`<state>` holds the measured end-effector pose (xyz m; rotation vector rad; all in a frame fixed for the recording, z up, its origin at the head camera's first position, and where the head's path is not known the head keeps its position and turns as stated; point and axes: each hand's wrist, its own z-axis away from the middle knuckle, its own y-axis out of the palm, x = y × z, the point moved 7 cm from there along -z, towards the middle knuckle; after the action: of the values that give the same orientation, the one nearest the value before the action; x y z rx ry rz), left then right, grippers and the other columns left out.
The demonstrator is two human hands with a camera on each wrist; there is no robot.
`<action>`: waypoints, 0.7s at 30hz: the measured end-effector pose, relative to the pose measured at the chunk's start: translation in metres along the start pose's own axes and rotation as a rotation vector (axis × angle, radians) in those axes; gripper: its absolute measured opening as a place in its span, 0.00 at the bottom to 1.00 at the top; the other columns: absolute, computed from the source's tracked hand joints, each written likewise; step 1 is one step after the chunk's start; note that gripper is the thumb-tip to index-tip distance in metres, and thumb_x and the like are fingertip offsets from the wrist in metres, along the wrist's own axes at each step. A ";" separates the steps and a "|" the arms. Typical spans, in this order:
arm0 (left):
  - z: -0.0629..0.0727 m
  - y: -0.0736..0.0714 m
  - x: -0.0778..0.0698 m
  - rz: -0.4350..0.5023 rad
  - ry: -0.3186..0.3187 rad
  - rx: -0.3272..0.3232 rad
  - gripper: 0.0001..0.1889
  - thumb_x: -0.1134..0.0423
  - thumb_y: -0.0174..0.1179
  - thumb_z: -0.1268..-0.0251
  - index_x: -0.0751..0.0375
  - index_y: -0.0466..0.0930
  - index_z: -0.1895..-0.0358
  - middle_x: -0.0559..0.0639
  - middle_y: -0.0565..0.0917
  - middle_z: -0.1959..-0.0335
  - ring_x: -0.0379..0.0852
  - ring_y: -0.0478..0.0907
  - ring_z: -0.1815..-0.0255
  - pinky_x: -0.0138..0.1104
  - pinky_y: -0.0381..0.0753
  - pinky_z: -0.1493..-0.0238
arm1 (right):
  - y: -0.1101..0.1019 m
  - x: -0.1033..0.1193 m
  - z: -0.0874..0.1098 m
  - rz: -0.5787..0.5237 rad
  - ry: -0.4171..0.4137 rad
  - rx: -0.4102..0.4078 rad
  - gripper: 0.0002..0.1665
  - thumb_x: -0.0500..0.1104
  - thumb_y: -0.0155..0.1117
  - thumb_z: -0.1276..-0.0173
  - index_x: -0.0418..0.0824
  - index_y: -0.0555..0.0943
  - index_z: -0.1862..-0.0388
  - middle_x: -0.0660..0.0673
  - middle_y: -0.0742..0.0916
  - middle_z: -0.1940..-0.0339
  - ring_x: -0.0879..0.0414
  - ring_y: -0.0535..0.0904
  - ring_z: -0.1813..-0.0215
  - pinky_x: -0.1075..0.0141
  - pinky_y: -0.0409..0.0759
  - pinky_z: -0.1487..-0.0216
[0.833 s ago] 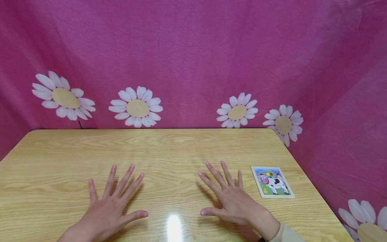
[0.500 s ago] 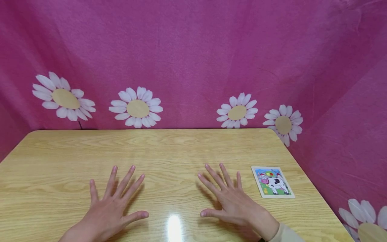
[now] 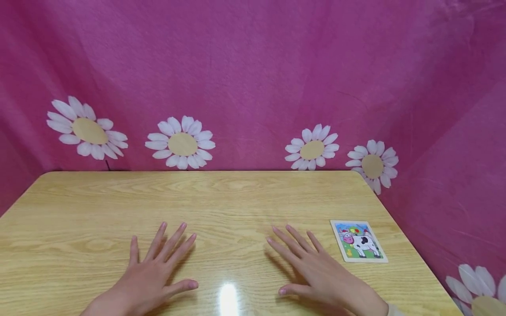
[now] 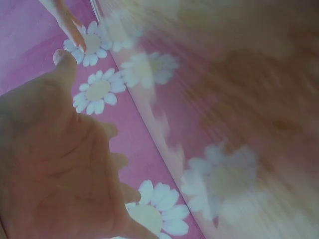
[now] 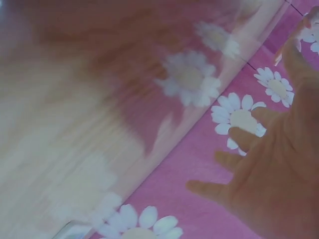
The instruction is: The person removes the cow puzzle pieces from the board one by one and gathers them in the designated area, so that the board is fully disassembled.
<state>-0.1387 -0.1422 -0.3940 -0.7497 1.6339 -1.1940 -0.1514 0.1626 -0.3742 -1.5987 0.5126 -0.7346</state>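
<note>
So both hands are empty here: the left hand (image 3: 146,273) and the right hand (image 3: 319,274) are well apart, fingers fanned wide, palms facing down. Going by the shadows they seem to hover over the light wood-grain worktop (image 3: 229,202). Reads like a ready pose to me, no contact made yet. Nearest thing is a thin square picture board with a pale border and a cartoon black-and-white cow (image 3: 359,241), lying flat on the worktop just right of the right hand, not touching it. Imo getting hold of it calls for the right hand to shift sideways and pinch an edge. Brands or writing? Can't make out any, on the board or the pink fabric backdrop (image 3: 245,87) with its white daisies (image 3: 182,144).
</note>
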 end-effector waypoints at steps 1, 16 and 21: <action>-0.002 0.001 -0.003 0.027 0.013 0.015 0.46 0.28 0.59 0.36 0.43 0.61 0.18 0.50 0.52 0.15 0.67 0.39 0.16 0.82 0.33 0.36 | -0.001 0.000 0.004 0.002 -0.010 0.004 0.54 0.73 0.57 0.30 0.52 0.54 0.14 0.47 0.59 0.14 0.41 0.51 0.15 0.41 0.47 0.19; -0.051 0.021 -0.094 0.098 0.378 0.268 0.43 0.34 0.53 0.27 0.49 0.54 0.16 0.49 0.49 0.14 0.60 0.39 0.14 0.71 0.41 0.25 | 0.004 -0.040 0.063 -0.369 0.007 0.087 0.36 0.60 0.65 0.27 0.54 0.72 0.23 0.55 0.81 0.30 0.60 0.76 0.33 0.66 0.80 0.38; -0.078 0.035 -0.128 0.042 0.440 0.319 0.42 0.32 0.50 0.26 0.45 0.51 0.15 0.45 0.45 0.13 0.55 0.37 0.14 0.66 0.43 0.22 | 0.003 -0.068 0.086 -0.461 -0.018 0.034 0.35 0.55 0.69 0.29 0.46 0.75 0.26 0.49 0.83 0.34 0.63 0.77 0.37 0.73 0.80 0.43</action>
<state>-0.1627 0.0088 -0.3787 -0.2590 1.7332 -1.6214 -0.1381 0.2698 -0.3936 -1.7086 0.1128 -1.0638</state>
